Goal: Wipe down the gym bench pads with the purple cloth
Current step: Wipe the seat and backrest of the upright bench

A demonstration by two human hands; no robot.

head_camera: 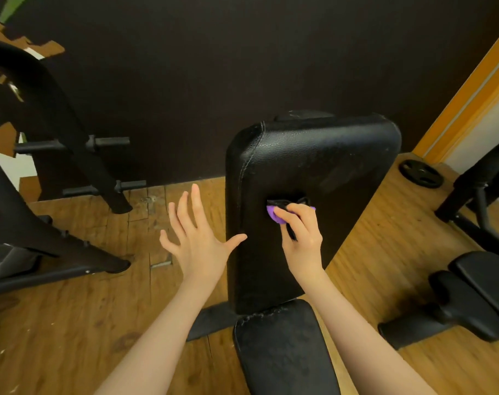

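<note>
A black gym bench stands before me, its back pad (322,155) raised at an incline and its seat pad (282,349) below. My right hand (302,238) grips a bunched purple cloth (274,215) and presses it against the middle of the back pad. Most of the cloth is hidden under the fingers. My left hand (197,238) hovers with fingers spread just left of the back pad, its thumb tip at the pad's left edge, holding nothing.
A black weight-plate rack (71,166) stands at the left on the wooden floor (71,323). Another black bench (470,295) sits at the right, with a weight plate (421,173) lying beyond it. A dark wall (214,67) rises behind.
</note>
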